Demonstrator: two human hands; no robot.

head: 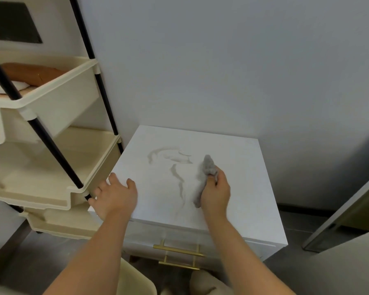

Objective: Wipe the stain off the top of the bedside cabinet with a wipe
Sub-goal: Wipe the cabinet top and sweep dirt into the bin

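Observation:
The white bedside cabinet (239, 188) stands against the wall, its top facing me. A brownish stain (176, 167) runs across the top: a curved smear toward the back left and a thin streak trailing toward the front. My right hand (216, 191) is shut on a crumpled grey wipe (206, 171), which sticks out past the fingers and hangs just right of the streak. My left hand (115, 195) rests flat on the cabinet's front left corner, fingers spread over the edge, holding nothing.
A cream plastic shelf rack (58, 116) with black poles stands close on the left, touching the cabinet's side. Two gold drawer handles (179, 250) show on the front. A door edge (345, 218) lies to the right. A cream chair edge (136, 279) sits below.

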